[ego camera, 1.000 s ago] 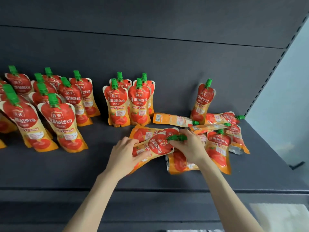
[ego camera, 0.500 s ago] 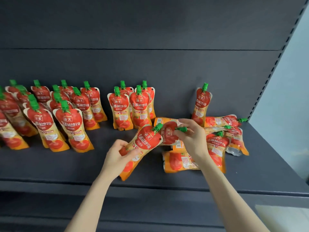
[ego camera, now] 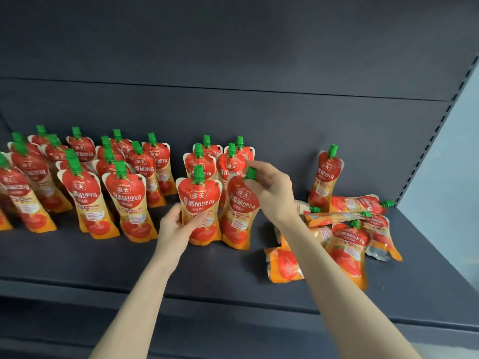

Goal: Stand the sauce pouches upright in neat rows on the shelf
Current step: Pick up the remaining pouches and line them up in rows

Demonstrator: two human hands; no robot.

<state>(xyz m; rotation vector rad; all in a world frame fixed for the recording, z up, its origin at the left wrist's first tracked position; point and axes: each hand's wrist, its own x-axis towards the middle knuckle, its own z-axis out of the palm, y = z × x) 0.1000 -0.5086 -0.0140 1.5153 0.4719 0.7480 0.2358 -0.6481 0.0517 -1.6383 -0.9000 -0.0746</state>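
Observation:
Two red-and-orange tomato sauce pouches with green caps stand side by side on the dark shelf [ego camera: 77, 257]. My left hand [ego camera: 178, 224] grips the lower part of the left pouch [ego camera: 199, 200]. My right hand [ego camera: 272, 193] pinches the green cap of the right pouch [ego camera: 239, 211]. Both stand in front of a small upright group [ego camera: 230, 164]. Several rows of upright pouches [ego camera: 103, 182] fill the shelf's left side. A heap of lying pouches [ego camera: 344, 237] is on the right, partly behind my right forearm.
One pouch [ego camera: 328, 177] stands alone against the back panel at the right, above the heap. The shelf's right upright [ego camera: 440, 125] with slots bounds the space. Bare shelf runs along the front edge [ego camera: 233, 301].
Both hands lifted two pouches from the heap, carried them left and turned them upright in front of the small standing group. The camera view shifted right and closer.

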